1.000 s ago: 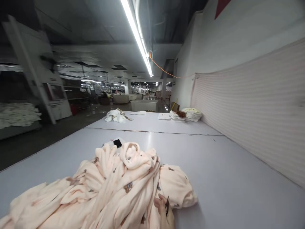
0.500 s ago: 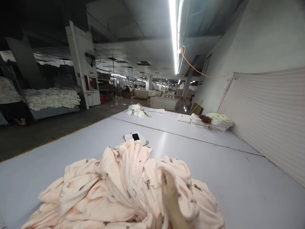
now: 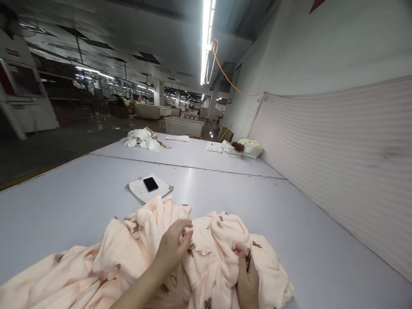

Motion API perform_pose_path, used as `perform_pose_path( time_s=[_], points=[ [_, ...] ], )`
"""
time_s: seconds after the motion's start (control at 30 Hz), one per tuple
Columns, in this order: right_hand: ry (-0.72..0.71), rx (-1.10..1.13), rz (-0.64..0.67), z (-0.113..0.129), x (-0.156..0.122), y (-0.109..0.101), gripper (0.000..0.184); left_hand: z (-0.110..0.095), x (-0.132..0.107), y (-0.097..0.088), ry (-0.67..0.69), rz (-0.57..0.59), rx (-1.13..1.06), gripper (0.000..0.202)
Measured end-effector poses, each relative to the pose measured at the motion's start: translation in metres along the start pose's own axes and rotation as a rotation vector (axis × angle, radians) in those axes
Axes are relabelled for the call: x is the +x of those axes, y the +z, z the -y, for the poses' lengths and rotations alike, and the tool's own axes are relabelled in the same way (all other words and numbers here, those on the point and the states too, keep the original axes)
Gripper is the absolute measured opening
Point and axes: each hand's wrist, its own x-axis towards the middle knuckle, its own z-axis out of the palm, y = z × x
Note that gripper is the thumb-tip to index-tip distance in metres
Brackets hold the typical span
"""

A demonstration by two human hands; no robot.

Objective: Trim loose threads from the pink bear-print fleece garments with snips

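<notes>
A large heap of peach plush fabric (image 3: 128, 244) with small brown printed figures lies bunched at the near side of the table. My left hand (image 3: 175, 242) is closed, thumb and fingers pinching a fold near the heap's middle, beside a ragged-edged piece (image 3: 202, 238). To its right, my right hand (image 3: 247, 279) rests against the fabric with thumb and fingers bent closed. A small dark thing (image 3: 248, 260) shows between them; it looks like a slim tool, but its kind is unclear.
A black phone (image 3: 150, 184) lies on papers (image 3: 138, 189) beyond the heap. Farther back on the white table (image 3: 225, 193) are a white cloth pile (image 3: 141, 139) and folded stacks (image 3: 251, 148). A striped pink sheet (image 3: 337, 141) covers the right wall.
My view has turned right and moved closer. My left hand has come up onto the fabric and pinches it. My right hand sits lower and farther right. The phone and papers show more fully.
</notes>
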Motion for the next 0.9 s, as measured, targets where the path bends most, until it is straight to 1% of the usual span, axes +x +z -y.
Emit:
perform_pose_path(
  time_s=[0.03,0.07,0.1,0.13,0.17,0.2,0.23,0.3,0.33,0.37,0.43,0.5,0.53,0.6,0.63,0.67,0.7,0.73,0.8,0.83,0.87,0.9],
  points=[
    [-0.003,0.017,-0.002,0.004,-0.006,0.001,0.045,-0.006,0.022,-0.01,0.119,-0.119,0.035,0.027],
    [0.001,0.04,0.002,0.009,-0.012,0.001,0.041,-0.012,0.045,-0.017,0.182,-0.149,0.028,0.027],
    [0.008,0.064,0.009,0.013,-0.018,0.0,0.037,-0.017,0.066,-0.018,0.226,-0.133,0.017,0.028],
    [0.017,0.086,0.014,0.017,-0.024,-0.003,0.034,-0.021,0.084,-0.015,0.265,-0.098,0.009,0.03],
    [0.026,0.101,0.012,0.021,-0.028,-0.006,0.032,-0.023,0.097,-0.007,0.293,-0.038,0.002,0.031],
    [0.035,0.107,0.0,0.024,-0.031,-0.011,0.031,-0.023,0.105,0.005,0.316,0.026,0.005,0.033],
    [0.039,0.1,-0.022,0.027,-0.033,-0.018,0.031,-0.02,0.106,0.018,0.334,0.09,0.015,0.037],
    [0.04,0.073,-0.079,0.03,-0.032,-0.032,0.028,-0.009,0.097,0.044,0.355,0.189,0.061,0.049],
    [0.042,0.055,-0.107,0.032,-0.03,-0.04,0.024,-0.001,0.089,0.054,0.362,0.213,0.093,0.056],
    [0.045,0.035,-0.136,0.034,-0.028,-0.048,0.022,0.007,0.08,0.062,0.375,0.213,0.137,0.06],
    [0.046,-0.005,-0.191,0.038,-0.023,-0.06,0.021,0.022,0.067,0.069,0.424,0.176,0.254,0.062],
    [0.065,-0.121,-0.221,0.042,-0.018,-0.067,0.028,0.031,0.061,0.069,0.473,0.133,0.342,0.06],
    [0.079,-0.203,-0.211,0.045,-0.015,-0.068,0.03,0.034,0.061,0.068,0.492,0.121,0.367,0.06],
    [0.107,-0.315,-0.106,0.048,-0.009,-0.068,0.025,0.035,0.062,0.066,0.526,0.099,0.404,0.06],
    [0.117,-0.293,-0.027,0.049,-0.006,-0.067,0.023,0.035,0.064,0.066,0.539,0.083,0.417,0.061],
    [0.125,-0.201,0.045,0.049,-0.004,-0.065,0.023,0.034,0.065,0.067,0.549,0.063,0.428,0.062],
    [0.14,-0.064,0.103,0.049,-0.002,-0.063,0.025,0.033,0.066,0.068,0.558,0.038,0.439,0.065],
    [0.164,0.087,0.134,0.048,-0.001,-0.062,0.028,0.032,0.067,0.07,0.569,0.003,0.45,0.069],
    [0.222,0.328,0.1,0.047,0.001,-0.058,0.035,0.029,0.068,0.075,0.621,-0.079,0.476,0.073],
    [0.247,0.396,0.062,0.046,0.001,-0.056,0.038,0.026,0.068,0.077,0.665,-0.11,0.487,0.071],
    [0.264,0.436,0.024,0.046,0.002,-0.054,0.04,0.023,0.069,0.079,0.716,-0.116,0.49,0.064],
    [0.272,0.458,-0.006,0.046,0.002,-0.052,0.042,0.019,0.069,0.08,0.76,-0.094,0.474,0.054]
  ],
)
